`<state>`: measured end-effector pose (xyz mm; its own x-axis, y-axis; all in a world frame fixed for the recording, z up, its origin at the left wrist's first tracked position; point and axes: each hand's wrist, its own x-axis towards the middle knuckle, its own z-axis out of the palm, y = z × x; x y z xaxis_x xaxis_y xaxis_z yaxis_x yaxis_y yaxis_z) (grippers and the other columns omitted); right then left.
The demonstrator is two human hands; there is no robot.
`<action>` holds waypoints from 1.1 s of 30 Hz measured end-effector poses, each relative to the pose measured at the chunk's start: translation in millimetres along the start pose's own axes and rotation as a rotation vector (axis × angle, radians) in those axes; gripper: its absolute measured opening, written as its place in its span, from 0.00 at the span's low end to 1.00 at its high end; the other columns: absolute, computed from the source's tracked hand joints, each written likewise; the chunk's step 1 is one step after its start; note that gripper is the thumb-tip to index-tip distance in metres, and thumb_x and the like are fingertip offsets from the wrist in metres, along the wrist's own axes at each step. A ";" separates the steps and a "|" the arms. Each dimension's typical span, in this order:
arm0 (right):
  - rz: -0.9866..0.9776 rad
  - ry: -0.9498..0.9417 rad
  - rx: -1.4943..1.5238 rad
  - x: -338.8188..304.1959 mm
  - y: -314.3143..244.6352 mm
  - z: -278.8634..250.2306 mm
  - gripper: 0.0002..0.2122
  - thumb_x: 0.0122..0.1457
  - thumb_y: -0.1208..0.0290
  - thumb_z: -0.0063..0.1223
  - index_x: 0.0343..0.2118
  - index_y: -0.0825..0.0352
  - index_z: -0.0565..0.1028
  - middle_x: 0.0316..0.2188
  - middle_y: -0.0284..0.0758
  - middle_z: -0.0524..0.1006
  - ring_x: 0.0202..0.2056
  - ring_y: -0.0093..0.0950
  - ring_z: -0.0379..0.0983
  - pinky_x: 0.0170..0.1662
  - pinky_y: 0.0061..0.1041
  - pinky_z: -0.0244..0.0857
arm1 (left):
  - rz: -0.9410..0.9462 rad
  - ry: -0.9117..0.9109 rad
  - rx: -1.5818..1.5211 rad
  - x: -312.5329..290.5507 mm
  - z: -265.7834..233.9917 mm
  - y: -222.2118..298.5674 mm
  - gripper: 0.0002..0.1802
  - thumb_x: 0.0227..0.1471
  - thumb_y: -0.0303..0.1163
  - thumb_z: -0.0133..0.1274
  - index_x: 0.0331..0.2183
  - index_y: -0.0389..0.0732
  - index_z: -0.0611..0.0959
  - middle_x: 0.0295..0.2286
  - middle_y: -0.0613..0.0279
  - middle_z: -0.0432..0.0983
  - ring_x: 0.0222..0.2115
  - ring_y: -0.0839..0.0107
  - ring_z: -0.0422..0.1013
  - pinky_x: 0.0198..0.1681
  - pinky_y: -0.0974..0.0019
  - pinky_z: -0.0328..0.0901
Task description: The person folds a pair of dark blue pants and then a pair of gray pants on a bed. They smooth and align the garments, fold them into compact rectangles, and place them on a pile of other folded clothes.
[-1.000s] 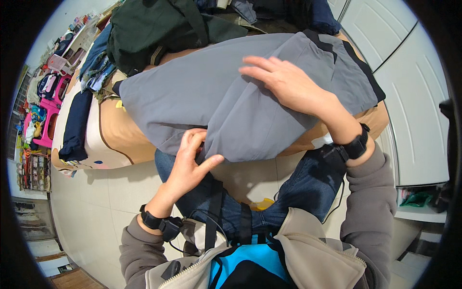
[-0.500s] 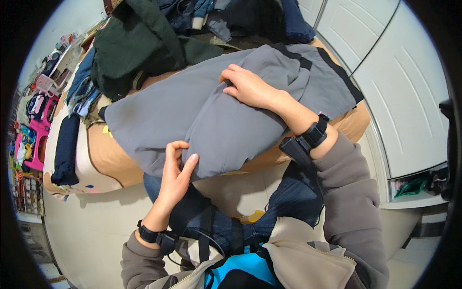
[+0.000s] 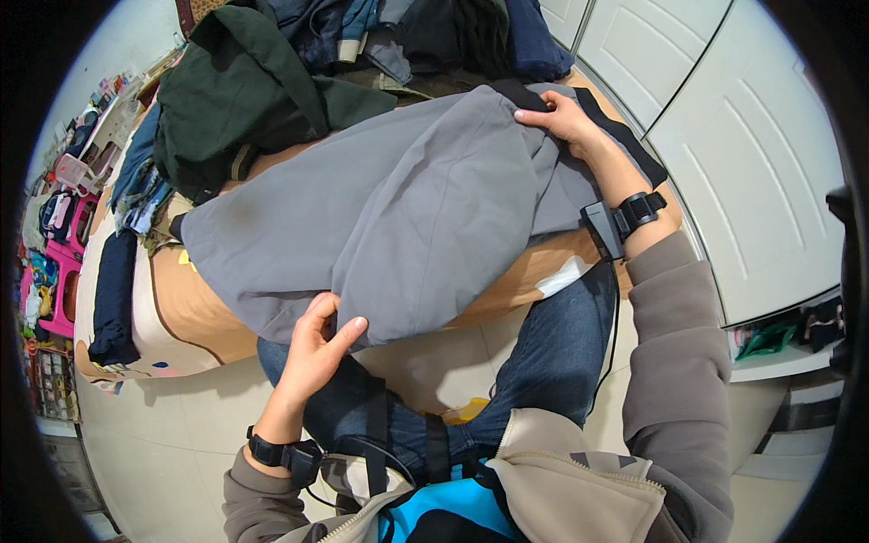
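Observation:
A grey garment with black trim (image 3: 407, 217) lies spread and partly folded over the bed in front of me. At its far right, by a black band, my right hand (image 3: 568, 122) grips the cloth with thumb and fingers. At the near edge my left hand (image 3: 317, 348) has its fingers curled round the fabric, thumb pointing up and to the right. A loose fold of the garment runs between the two hands. The cloth hides some of the left fingertips.
A dark green garment (image 3: 231, 109) lies beyond at the left, with a pile of dark clothes (image 3: 425, 36) behind. A rolled navy garment (image 3: 115, 299) sits on the bed's left end. White cabinet doors (image 3: 751, 163) stand at the right, pink stools (image 3: 63, 281) at far left.
My right hand has moved right and away from me, from the middle of the grey garment to its black-trimmed end. The left hand stays at the near edge.

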<state>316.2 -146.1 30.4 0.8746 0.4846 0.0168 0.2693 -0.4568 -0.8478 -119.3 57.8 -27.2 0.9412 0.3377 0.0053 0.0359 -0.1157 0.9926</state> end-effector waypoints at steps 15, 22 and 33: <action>0.004 0.032 -0.600 35.3 -5.7 -15.8 0.26 0.54 0.49 0.58 0.39 0.74 0.78 0.40 0.47 0.79 0.39 0.42 0.77 0.39 0.40 0.69 | 0.230 0.383 0.587 31.1 0.5 23.9 0.16 0.54 0.27 0.57 0.23 0.35 0.67 0.17 0.59 0.54 0.20 0.76 0.55 0.23 0.70 0.55; 0.038 -0.030 0.028 2.5 -23.6 -25.0 0.19 0.57 0.52 0.59 0.37 0.67 0.80 0.30 0.33 0.78 0.30 0.25 0.71 0.35 0.27 0.65 | 0.399 0.372 0.516 26.4 -20.0 43.7 0.14 0.51 0.28 0.61 0.23 0.36 0.71 0.18 0.68 0.61 0.21 0.80 0.57 0.24 0.74 0.55; 0.092 0.230 0.125 44.1 35.1 -26.2 0.17 0.57 0.58 0.60 0.40 0.70 0.78 0.40 0.43 0.79 0.39 0.34 0.74 0.45 0.36 0.66 | 0.066 0.245 0.521 132.8 -54.5 15.7 0.19 0.55 0.38 0.58 0.22 0.36 0.72 0.16 0.73 0.62 0.21 0.83 0.56 0.23 0.74 0.55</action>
<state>374.8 -160.3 15.3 0.9655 0.2565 0.0441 0.1447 -0.3883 -0.9101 -12.0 151.8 -4.3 0.8443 0.5131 0.1547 0.1984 -0.5674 0.7992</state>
